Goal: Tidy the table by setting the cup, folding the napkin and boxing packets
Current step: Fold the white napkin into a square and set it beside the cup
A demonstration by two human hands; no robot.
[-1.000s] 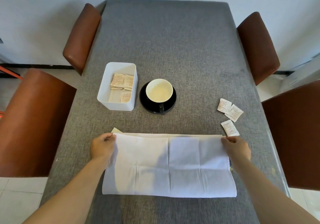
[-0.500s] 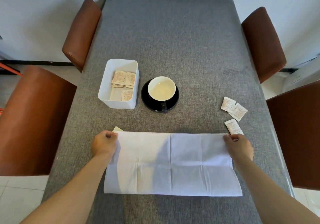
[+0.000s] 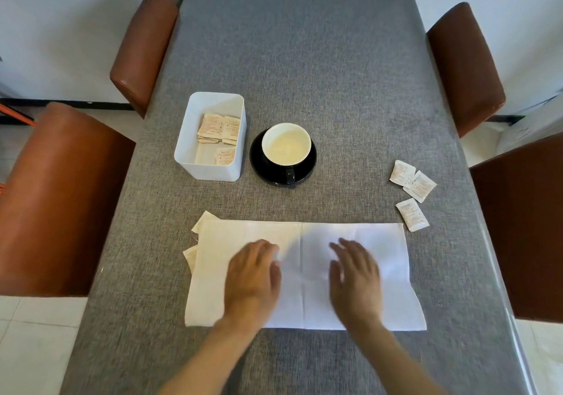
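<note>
Both the left hand (image 3: 253, 275) and right hand (image 3: 355, 275) lie released, fingers flat on the napkin (image 3: 304, 272), whose long axis runs crosswise under them (one end beyond each hand's outer side), so either hand could start the next fold.

Both hands motion-blurred: left hand (image 3: 251, 285) and right hand (image 3: 356, 282) cover the napkin (image 3: 387, 260) middle, contact unclear. Two packets (image 3: 191, 254) poke out from under napkin's left edge, mostly hidden. Box (image 3: 210, 166) near wall hides part of its packets. Packet print too small to read. Cup (image 3: 286, 143) contents: possibly pale liquid. Bench (image 3: 304, 59) cut off at bottom edge.
</note>
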